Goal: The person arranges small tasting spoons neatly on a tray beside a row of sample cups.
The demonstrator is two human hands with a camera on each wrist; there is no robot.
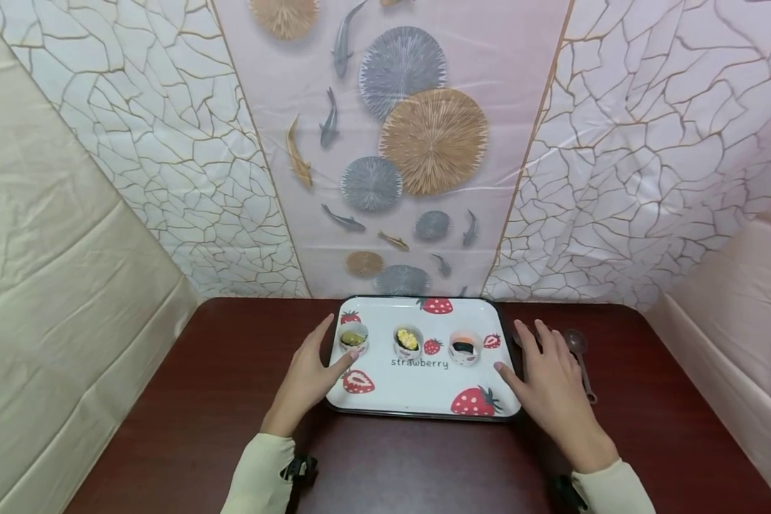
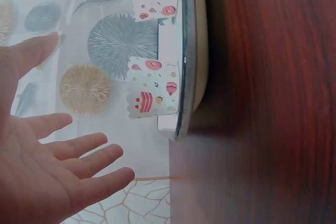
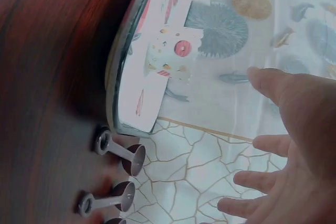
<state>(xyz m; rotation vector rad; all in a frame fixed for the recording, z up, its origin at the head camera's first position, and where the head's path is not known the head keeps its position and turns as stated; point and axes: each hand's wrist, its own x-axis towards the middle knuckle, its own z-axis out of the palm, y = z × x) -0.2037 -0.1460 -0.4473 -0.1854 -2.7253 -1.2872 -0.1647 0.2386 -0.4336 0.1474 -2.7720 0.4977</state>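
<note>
A white, dark-rimmed strawberry tray (image 1: 398,396) lies on the table with three small paper cups on it. In the left cup (image 1: 353,339) is something green, in the middle cup (image 1: 407,341) something yellow, and in the right cup (image 1: 465,348) something dark beside something orange. My left hand (image 1: 308,378) hovers by the tray's left edge, fingers spread, thumb near the left cup. On the other side, my right hand (image 1: 552,385) is spread above the right edge. Both wrist views show the left palm (image 2: 52,177) and right hand (image 3: 299,145) holding nothing.
Measuring spoons (image 3: 118,150) lie on the table right of the tray, partly behind my right hand in the head view. A dark red wooden table (image 1: 398,464) carries everything. Patterned cloth (image 1: 385,235) hangs right behind the tray, with pale padded panels at both sides.
</note>
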